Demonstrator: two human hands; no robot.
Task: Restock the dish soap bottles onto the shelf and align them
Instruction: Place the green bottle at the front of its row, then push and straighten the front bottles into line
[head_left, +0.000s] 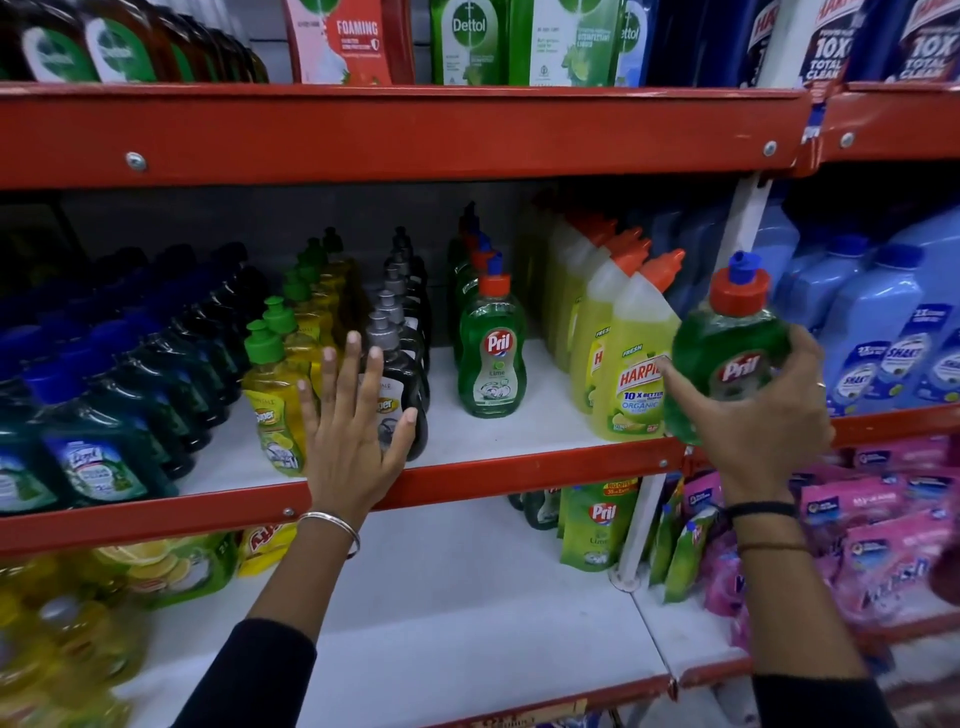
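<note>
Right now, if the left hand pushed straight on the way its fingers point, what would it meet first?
Most likely the front dark dish soap bottle. The left hand is open, fingers spread and pointing up into the shelf, overlapping that bottle and the yellow one beside it. Whether it already touches is unclear.

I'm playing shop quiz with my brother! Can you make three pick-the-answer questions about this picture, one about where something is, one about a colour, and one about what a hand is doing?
1. Where does the row of green Pril bottles stand on the middle shelf?
A. Between the dark bottles and the yellow Harpic bottles
B. Left of the blue Lizol bottles
C. On the top shelf

2. What colour is the wide cap on the held Pril bottle?
A. Green
B. Orange-red
C. Grey

3. What is the left hand doing?
A. Gripping a bottle
B. Making a fist
C. Spread open, fingers flat in front of the dark bottles

Answers: 1 A, the Harpic bottles stand to its right. 2 B, orange-red with a blue tip. 3 C, it grips nothing, while the right hand holds the bottle.
</note>
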